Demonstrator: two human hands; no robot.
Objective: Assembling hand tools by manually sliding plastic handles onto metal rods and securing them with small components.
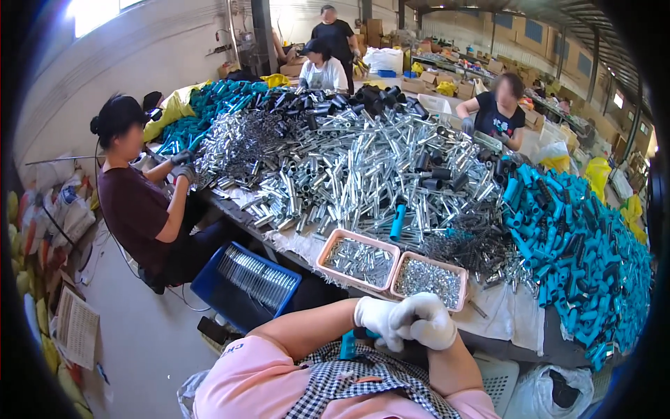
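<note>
Pressing both gloved hands together right over our lap, we look to be mid-assembly on one teal plastic tube [348, 344]. Our left hand [377, 320] is curled around its upper end, and our right hand [429, 322] is closed up against the left, fingers folded in, so whatever small part it's pushing on is hidden inside the gloves. The tube itself pokes out below the left hand, just short of the two pink trays.

Taking the left pink tray [358, 260] as our landmark: it holds short metal pins and sits just beyond our hands at the table edge. Touching it on the right is the second pink tray [430, 279], full of finer bits, maybe springs, hard to tell. Beyond the tray is the huge heap of shiny metal tubes [363, 174], and well off to its right the pile of teal sleeves [572, 244]. Down to its left on the floor is a blue crate [244, 285] of finished-looking metal pieces.

Our guess: the fitting step is underway, and next we'd need a free hand to reach a tray for another part.
</note>
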